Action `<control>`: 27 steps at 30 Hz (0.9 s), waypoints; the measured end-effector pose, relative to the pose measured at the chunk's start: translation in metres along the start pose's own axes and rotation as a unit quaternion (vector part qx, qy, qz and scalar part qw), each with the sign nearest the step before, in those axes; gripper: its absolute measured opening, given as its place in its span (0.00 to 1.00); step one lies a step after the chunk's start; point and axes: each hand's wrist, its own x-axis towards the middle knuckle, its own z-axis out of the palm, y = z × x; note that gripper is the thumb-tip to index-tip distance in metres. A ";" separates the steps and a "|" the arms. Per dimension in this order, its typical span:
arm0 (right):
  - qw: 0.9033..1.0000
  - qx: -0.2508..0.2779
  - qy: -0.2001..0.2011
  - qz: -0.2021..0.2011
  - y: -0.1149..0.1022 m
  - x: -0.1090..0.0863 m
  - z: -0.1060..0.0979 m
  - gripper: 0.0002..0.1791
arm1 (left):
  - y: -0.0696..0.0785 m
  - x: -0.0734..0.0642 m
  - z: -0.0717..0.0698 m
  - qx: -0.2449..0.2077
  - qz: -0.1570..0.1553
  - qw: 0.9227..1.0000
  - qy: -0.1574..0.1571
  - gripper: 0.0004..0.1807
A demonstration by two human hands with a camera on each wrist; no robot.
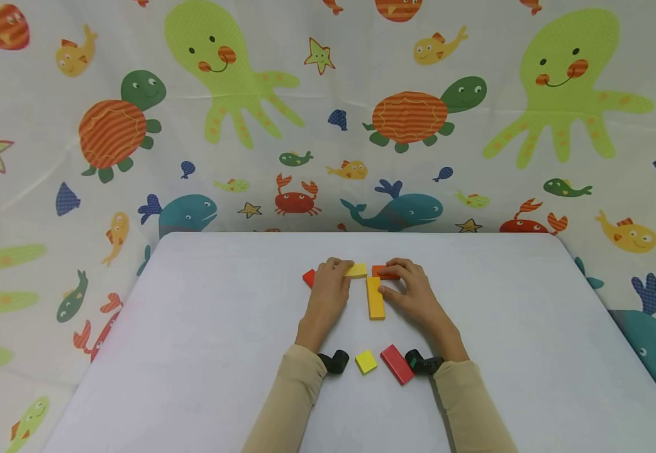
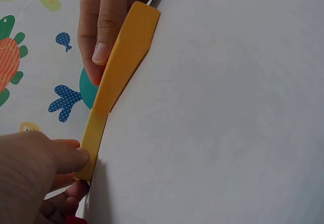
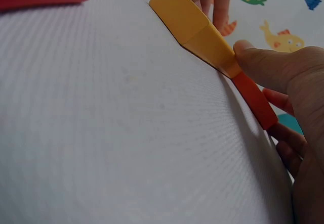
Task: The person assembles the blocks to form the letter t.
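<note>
In the head view my left hand (image 1: 328, 292) pinches a small pale yellow block (image 1: 356, 271) near the table's far side. The left wrist view shows its thumb on that yellow block (image 2: 94, 138) with fingers behind. My right hand (image 1: 416, 296) curls round an orange-red block (image 1: 381, 271), fingers at its far side and end. Its thumb touches a long yellow-orange block (image 1: 375, 299), as the right wrist view shows beside the orange-red block (image 3: 254, 100). This long block lies lengthwise toward me, its far end close to both smaller blocks, roughly a T.
A red block (image 1: 308, 278) lies left of my left hand, partly hidden by it. Nearer me, between the wrists, are a yellow square block (image 1: 366, 362) and a red rectangular block (image 1: 397, 364). The white table (image 1: 203, 327) ends at a sea-animal curtain (image 1: 316, 107).
</note>
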 end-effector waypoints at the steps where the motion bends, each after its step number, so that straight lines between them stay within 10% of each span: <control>1: 1.000 0.000 0.000 0.000 0.000 0.000 0.000 0.22 | 0.000 0.000 0.000 -0.004 0.001 1.000 0.002 0.19; 19: 1.000 -0.001 -0.004 -0.001 0.002 -0.002 0.000 0.22 | 0.007 -0.005 0.005 0.004 0.021 1.000 -0.020 0.20; 27: 1.000 -0.010 0.000 -0.002 0.001 -0.002 -0.001 0.24 | 0.016 -0.007 0.012 0.109 0.053 0.991 -0.062 0.34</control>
